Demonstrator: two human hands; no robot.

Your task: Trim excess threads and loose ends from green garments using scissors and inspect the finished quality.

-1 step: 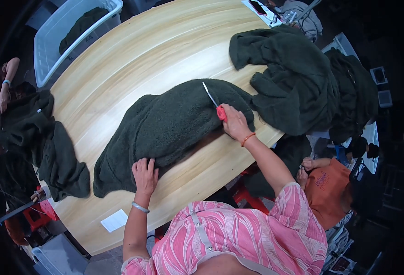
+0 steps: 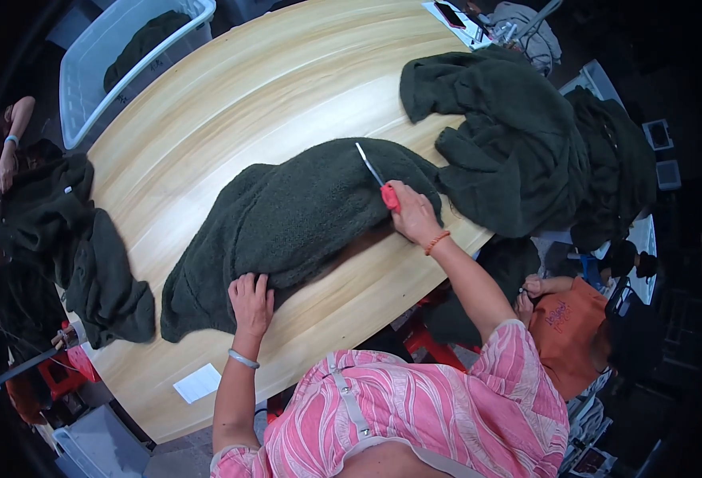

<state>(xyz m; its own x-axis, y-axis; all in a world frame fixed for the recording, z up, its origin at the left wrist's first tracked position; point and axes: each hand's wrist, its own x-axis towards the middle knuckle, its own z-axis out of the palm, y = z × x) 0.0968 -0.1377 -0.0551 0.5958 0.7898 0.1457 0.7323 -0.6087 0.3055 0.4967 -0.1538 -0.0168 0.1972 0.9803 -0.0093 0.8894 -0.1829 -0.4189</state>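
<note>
A dark green fleece garment (image 2: 287,215) lies bunched lengthwise across the table in front of me. My left hand (image 2: 251,301) rests on its near edge, fingers lying on the cloth and slightly apart. In my right hand (image 2: 415,213) are red-handled scissors (image 2: 370,163), gripped at the handle. Their pale, narrow blades point away from me and slightly left, over the right part of the garment. Whether the blades touch the cloth I cannot tell.
More dark green garments lie on the table (image 2: 207,119), one pile (image 2: 518,135) at right and another (image 2: 104,263) at left. A clear plastic bin (image 2: 72,95) stands far left. White paper (image 2: 198,384) lies near the front edge. Co-workers sit left and right; one wears an orange top (image 2: 570,334).
My right hand and the scissors have shifted very slightly to the right. The left hand and the garment look almost the same.
</note>
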